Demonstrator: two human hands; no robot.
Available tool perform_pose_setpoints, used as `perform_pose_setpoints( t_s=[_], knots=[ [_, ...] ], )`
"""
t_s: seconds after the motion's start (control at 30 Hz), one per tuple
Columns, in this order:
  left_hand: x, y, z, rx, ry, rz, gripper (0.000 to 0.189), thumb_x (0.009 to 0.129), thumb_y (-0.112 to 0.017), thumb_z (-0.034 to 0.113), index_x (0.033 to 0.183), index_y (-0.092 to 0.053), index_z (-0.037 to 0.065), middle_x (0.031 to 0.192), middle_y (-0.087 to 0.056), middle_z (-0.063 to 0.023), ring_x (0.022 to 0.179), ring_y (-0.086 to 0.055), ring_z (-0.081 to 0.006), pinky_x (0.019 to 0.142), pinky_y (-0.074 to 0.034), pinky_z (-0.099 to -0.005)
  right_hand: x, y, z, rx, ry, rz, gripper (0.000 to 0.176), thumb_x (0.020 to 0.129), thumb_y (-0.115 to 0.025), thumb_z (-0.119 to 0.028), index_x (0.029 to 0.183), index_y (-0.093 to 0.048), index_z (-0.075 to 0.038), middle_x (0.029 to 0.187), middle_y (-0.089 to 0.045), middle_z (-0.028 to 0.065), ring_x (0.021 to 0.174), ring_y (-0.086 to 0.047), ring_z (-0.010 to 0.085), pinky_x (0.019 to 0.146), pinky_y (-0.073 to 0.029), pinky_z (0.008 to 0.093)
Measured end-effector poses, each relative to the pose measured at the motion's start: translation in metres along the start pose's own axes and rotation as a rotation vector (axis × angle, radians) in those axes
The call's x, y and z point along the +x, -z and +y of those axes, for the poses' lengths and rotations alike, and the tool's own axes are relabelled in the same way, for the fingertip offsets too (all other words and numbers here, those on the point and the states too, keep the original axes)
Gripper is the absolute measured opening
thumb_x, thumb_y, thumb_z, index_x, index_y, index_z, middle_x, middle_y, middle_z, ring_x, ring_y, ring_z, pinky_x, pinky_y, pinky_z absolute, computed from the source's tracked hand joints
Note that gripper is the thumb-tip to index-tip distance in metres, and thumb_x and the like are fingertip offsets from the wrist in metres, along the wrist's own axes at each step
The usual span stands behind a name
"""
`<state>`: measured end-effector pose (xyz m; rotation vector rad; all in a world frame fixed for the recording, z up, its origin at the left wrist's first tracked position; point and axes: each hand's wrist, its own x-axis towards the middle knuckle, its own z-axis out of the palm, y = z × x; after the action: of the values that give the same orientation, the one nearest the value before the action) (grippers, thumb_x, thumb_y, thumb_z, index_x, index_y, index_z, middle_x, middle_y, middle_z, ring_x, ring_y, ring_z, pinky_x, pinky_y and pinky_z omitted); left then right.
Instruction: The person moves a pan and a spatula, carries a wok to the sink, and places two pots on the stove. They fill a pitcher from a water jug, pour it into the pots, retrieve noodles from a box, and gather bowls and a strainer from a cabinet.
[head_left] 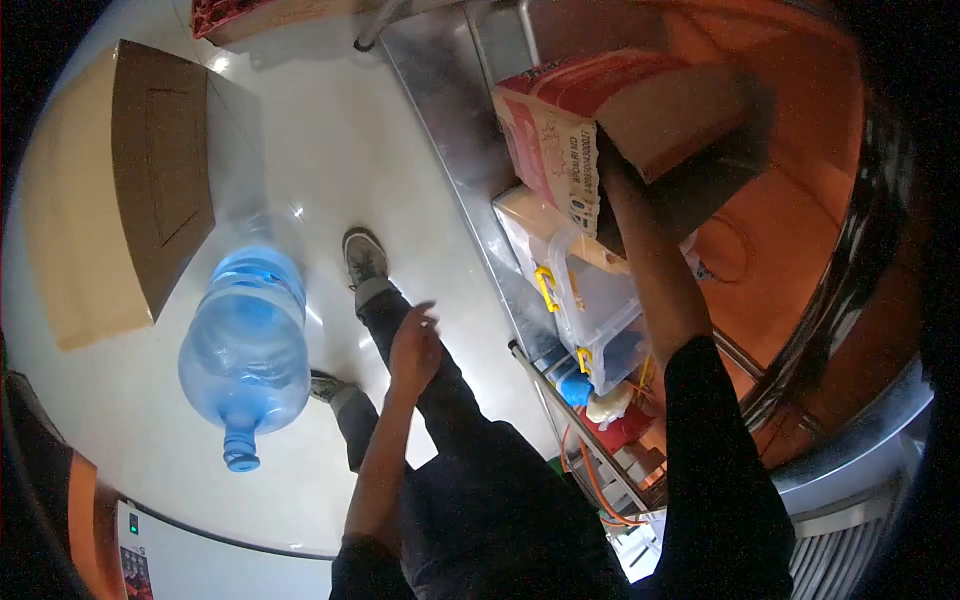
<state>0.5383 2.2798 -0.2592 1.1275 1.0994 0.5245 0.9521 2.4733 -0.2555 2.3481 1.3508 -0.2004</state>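
Note:
My right forearm (655, 270) reaches into the opening of a red and brown cardboard box (550, 150). The box walls hide the hand and fingers, so whether they grip anything cannot be seen. Beneath that box are a light brown carton (535, 208) and a clear plastic storage bin (598, 300) with yellow latches. My left hand (415, 348) hangs over my leg, holding nothing, its fingers loosely apart.
A large blue water bottle (245, 350) is on the shiny floor to the left, near a big cardboard box (165, 180). A metal shelf edge (455, 180) runs along my right. An orange hose (598, 485) and a white appliance (220, 560) are lower down.

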Motion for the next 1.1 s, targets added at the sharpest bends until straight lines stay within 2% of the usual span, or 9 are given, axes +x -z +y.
perform_pose_setpoints(
  t_s=[0.1, 0.27, 0.43, 0.53, 0.6, 0.77, 0.83, 0.93, 1.1],
  knots=[
    [0.072, -0.036, 0.066, -0.137, 0.223, -0.072, 0.037, 0.08, -0.047, -0.005, 0.116, -0.047, 0.005, 0.095, -0.058, -0.0168, 0.091, -0.061, -0.025, 0.076, -0.05, -0.0335, -0.009, 0.004, 0.005, 0.013, 0.041, 0.047, 0.048, 0.081, -0.062, -0.031, 0.116, -0.049, -0.002, 0.116, -0.051, 0.0171, 0.11, -0.048, 0.0253, 0.096, -0.033, 0.0398],
    [0.142, -0.087, 0.133, -0.256, 0.044, -0.042, 0.029, 0.085, -0.047, 0.008, 0.114, -0.049, 0.005, 0.089, -0.061, -0.0177, 0.08, -0.062, -0.0302, 0.071, -0.048, -0.0365, -0.052, 0.03, 0.019, 0.15, 0.174, 0.104, 0.048, 0.081, -0.063, -0.031, 0.116, -0.049, -0.002, 0.116, -0.051, 0.0166, 0.11, -0.047, 0.0247, 0.097, -0.033, 0.0397],
    [0.149, -0.095, 0.155, -0.288, -0.088, -0.069, 0.027, 0.086, -0.046, 0.005, 0.112, -0.049, 0.001, 0.095, -0.062, -0.0132, 0.078, -0.062, -0.0222, 0.069, -0.05, -0.0297, -0.119, 0.109, -0.002, 1.079, 0.049, 0.013, 0.051, 0.066, -0.077, -0.02, 0.109, -0.054, -0.005, 0.118, -0.047, 0.0216, 0.115, -0.041, 0.0305, 0.097, -0.032, 0.043],
    [0.138, -0.103, 0.138, -0.361, 0.069, -0.139, 0.029, 0.085, -0.046, 0.002, 0.113, -0.05, 0.003, 0.096, -0.061, -0.0109, 0.078, -0.061, -0.0194, 0.069, -0.049, -0.0256, -0.151, 0.143, -0.005, 0.139, 0.262, 0.549, 0.054, 0.074, -0.067, -0.039, 0.112, -0.052, -0.004, 0.126, -0.045, 0.0149, 0.118, -0.038, 0.0346, 0.102, -0.025, 0.0466],
    [0.126, -0.105, 0.119, -0.479, 0.054, -0.124, 0.033, 0.083, -0.048, 0.001, 0.117, -0.048, 0.003, 0.094, -0.061, -0.0084, 0.077, -0.06, -0.0161, 0.067, -0.048, -0.0219, -0.171, 0.154, -0.003, 0.137, 0.207, 0.508, 0.058, 0.062, -0.078, -0.025, 0.11, -0.054, -0.006, 0.132, -0.026, 0.0196, 0.126, -0.021, 0.0361, 0.1, -0.028, 0.0471],
    [0.088, -0.064, 0.098, -0.759, 0.179, -0.229, 0.029, 0.088, -0.044, 0.008, 0.117, -0.048, 0.005, 0.093, -0.061, -0.0092, 0.083, -0.06, -0.0174, 0.068, -0.048, -0.0285, -0.236, 0.188, -0.014, 0.21, 0.072, 0.57, 0.065, 0.058, -0.082, -0.022, 0.115, -0.054, -0.01, 0.129, -0.034, 0.0212, 0.125, -0.027, 0.033, 0.1, -0.031, 0.0442],
    [0.069, -0.037, 0.111, -0.57, 0.356, -0.212, 0.03, 0.089, -0.045, 0.01, 0.118, -0.048, 0.009, 0.095, -0.061, -0.0072, 0.084, -0.058, -0.0148, 0.069, -0.047, -0.0266, -0.264, 0.196, -0.023, 0.521, -0.379, 0.207, 0.069, 0.056, -0.084, -0.022, 0.115, -0.052, -0.008, 0.115, -0.048, 0.0183, 0.116, -0.041, 0.0284, 0.097, -0.035, 0.0381],
    [0.032, 0.01, 0.128, -0.477, 0.308, -0.137, 0.03, 0.089, -0.045, 0.013, 0.119, -0.048, 0.01, 0.095, -0.061, -0.0077, 0.083, -0.059, -0.0149, 0.07, -0.047, -0.0271, -0.313, 0.209, -0.043, 1.042, -0.375, 0.088, 0.071, 0.056, -0.085, -0.026, 0.113, -0.05, -0.003, 0.108, -0.052, 0.0154, 0.108, -0.048, 0.0237, 0.093, -0.038, 0.0336],
    [-0.069, 0.097, 0.135, -0.401, 0.335, 0.001, 0.036, 0.09, -0.046, 0.019, 0.122, -0.044, 0.003, 0.104, -0.058, -0.0116, 0.085, -0.059, -0.0182, 0.076, -0.049, -0.0294, -0.432, 0.195, -0.068, 1.02, -0.039, 0.168, 0.069, 0.058, -0.083, -0.025, 0.116, -0.05, -0.008, 0.129, -0.032, 0.0189, 0.123, -0.033, 0.029, 0.102, -0.03, 0.0377]
  ],
)
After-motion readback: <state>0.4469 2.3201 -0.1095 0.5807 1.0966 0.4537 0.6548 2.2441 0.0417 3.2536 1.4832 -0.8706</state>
